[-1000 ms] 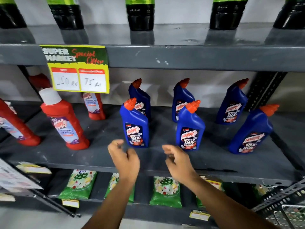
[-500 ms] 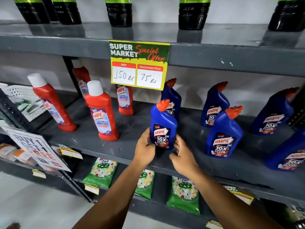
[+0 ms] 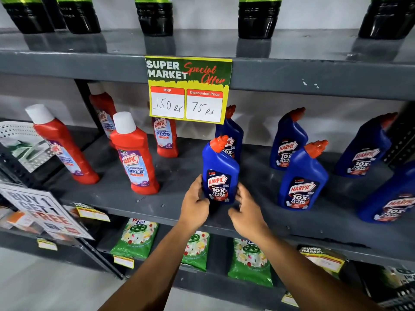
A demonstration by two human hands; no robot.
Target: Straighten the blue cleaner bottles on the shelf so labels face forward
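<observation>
Shelf (image 3: 157, 209): grey middle shelf, red bathroom cleaner bottles (image 3: 134, 153) on its left half, blue cleaner bottles on its right half.

Blue row: we count at least 6 blue bottles, 3 at the back and 3 nearer the front edge; every label we can read shows toward us, though the far-right ones are cut off or blurred.

Front bottle (image 3: 220, 173): the blue bottle we are working on stands upright near the front edge, long axis vertical, orange nozzle tipped to our right, label facing us almost squarely.

Neighbour (image 3: 302, 178): next front blue bottle stands well apart to the right, nearer our right hand.

Left hand (image 3: 195, 204): thumb and fingers (image 3: 199, 187) wrapped against the bottle's lower left side, gripping it.

Right hand (image 3: 246, 212): fingers curled loosely just beside the lower right side; we cannot tell whether they touch it.

Key relation: the bottle sits directly between our 2 hands, low on its body, so any last correction would, we judge, be a small twist about its vertical axis.
</observation>
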